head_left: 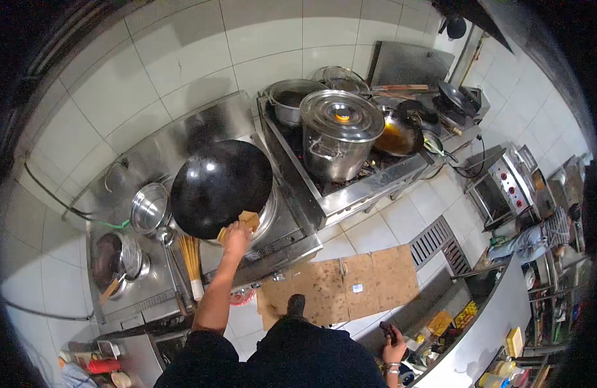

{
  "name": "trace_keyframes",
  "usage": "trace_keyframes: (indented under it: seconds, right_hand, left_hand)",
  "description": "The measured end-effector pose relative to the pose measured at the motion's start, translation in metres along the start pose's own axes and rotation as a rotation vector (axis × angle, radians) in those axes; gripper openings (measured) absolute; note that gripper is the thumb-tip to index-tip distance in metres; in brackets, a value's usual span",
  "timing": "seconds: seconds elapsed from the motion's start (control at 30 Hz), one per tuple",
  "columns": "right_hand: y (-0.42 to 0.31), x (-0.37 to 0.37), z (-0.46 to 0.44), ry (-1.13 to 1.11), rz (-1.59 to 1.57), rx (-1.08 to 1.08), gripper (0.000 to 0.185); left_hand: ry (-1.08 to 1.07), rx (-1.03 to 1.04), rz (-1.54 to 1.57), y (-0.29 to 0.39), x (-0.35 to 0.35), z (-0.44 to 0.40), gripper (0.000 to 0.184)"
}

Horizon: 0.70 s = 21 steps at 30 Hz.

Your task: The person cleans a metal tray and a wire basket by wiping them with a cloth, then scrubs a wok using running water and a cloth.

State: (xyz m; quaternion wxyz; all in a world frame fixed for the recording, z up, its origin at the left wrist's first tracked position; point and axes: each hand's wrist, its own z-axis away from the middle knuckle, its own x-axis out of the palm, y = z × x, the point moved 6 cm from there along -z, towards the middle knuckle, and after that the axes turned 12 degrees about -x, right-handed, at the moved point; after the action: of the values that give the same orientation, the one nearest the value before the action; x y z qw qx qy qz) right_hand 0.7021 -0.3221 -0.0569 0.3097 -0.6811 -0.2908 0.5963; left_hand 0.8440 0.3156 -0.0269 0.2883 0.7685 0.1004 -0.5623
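Note:
My left hand [235,239] is closed around a folded tan cloth [249,220] at the near rim of a large black wok [222,184]. The wok rests over a round burner ring on the steel range and looks tilted. Just left of that hand lie a bamboo wok brush [190,257] and a long-handled ladle [165,235]. My right hand [394,344] hangs low by the counter at the lower right, its fingers curled. Something dark shows at its fingertips, too shaded to name.
A lidded steel stockpot [341,145], a steel pot [289,103] and a pan with brown liquid [398,134] stand on the right-hand stove. A steel colander [149,205] sits left of the wok. Flattened cardboard [376,278] covers the floor, beside a drain grate [433,240].

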Motion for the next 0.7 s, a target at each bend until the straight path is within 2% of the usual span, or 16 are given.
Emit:
trace_keyframes:
  seconds: [0.03, 0.07, 0.17, 0.23, 0.3, 0.33, 0.37, 0.4, 0.43, 0.5, 0.53, 0.57, 0.6, 0.63, 0.67, 0.7]
  right_hand:
    - [-0.006, 0.001, 0.0, 0.002, -0.001, 0.005, 0.035]
    - [-0.007, 0.003, 0.0, 0.002, -0.005, 0.033, 0.036]
    - [-0.006, 0.0, 0.009, 0.011, 0.026, 0.041, 0.036]
    - [-0.004, 0.0, 0.01, 0.001, 0.043, 0.1, 0.036]
    - [-0.009, 0.0, 0.006, -0.001, 0.036, 0.107, 0.037]
    - [-0.011, 0.0, 0.002, -0.012, 0.058, 0.133, 0.038]
    - [-0.01, -0.003, 0.002, -0.018, 0.08, 0.163, 0.039]
    - [0.008, 0.0, 0.004, 0.012, -0.065, 0.069, 0.04]
    - [-0.022, -0.007, -0.005, -0.023, 0.09, 0.159, 0.04]
    - [0.0, -0.008, -0.003, 0.029, 0.088, 0.149, 0.039]
    - [-0.026, -0.015, -0.012, 0.004, 0.205, 0.068, 0.039]
    - [-0.018, -0.018, -0.011, 0.031, 0.237, 0.049, 0.04]
    - [-0.011, -0.022, -0.01, 0.039, 0.223, 0.057, 0.04]
    - [-0.003, -0.026, -0.011, 0.051, 0.207, 0.067, 0.039]
    - [0.046, -0.021, -0.003, 0.131, -0.035, 0.026, 0.037]
    - [0.038, -0.032, 0.0, 0.108, 0.151, 0.071, 0.029]
  left_hand:
    - [0.0, 0.046, 0.051, 0.009, -0.015, -0.008, 0.029]
    - [-0.152, 0.012, 0.031, 0.006, -0.027, -0.019, 0.032]
    - [0.054, 0.005, 0.182, 0.008, -0.109, -0.065, 0.031]
    - [0.048, 0.062, 0.35, 0.01, -0.167, -0.109, 0.028]
    - [0.017, -0.035, 0.275, -0.004, -0.198, -0.155, 0.026]
    - [0.155, -0.001, 0.241, -0.025, -0.199, -0.18, 0.028]
    - [-0.003, -0.075, 0.275, -0.029, -0.206, -0.201, 0.032]
    - [-0.011, 0.013, 0.24, -0.038, -0.205, -0.222, 0.034]
    - [0.031, 0.03, 0.233, -0.034, -0.212, -0.235, 0.036]
    - [0.063, 0.08, 0.29, -0.038, -0.215, -0.265, 0.039]
    - [0.026, 0.093, 0.265, -0.033, -0.222, -0.275, 0.037]
    - [-0.067, -0.016, 0.268, -0.031, -0.227, -0.285, 0.036]
    - [-0.125, -0.098, 0.433, -0.016, -0.239, -0.275, 0.036]
    - [0.068, 0.062, 0.307, 0.006, -0.267, -0.259, 0.038]
    - [0.044, -0.037, 0.194, 0.009, -0.279, -0.256, 0.039]
    - [-0.072, -0.029, 0.489, 0.031, -0.294, -0.236, 0.041]
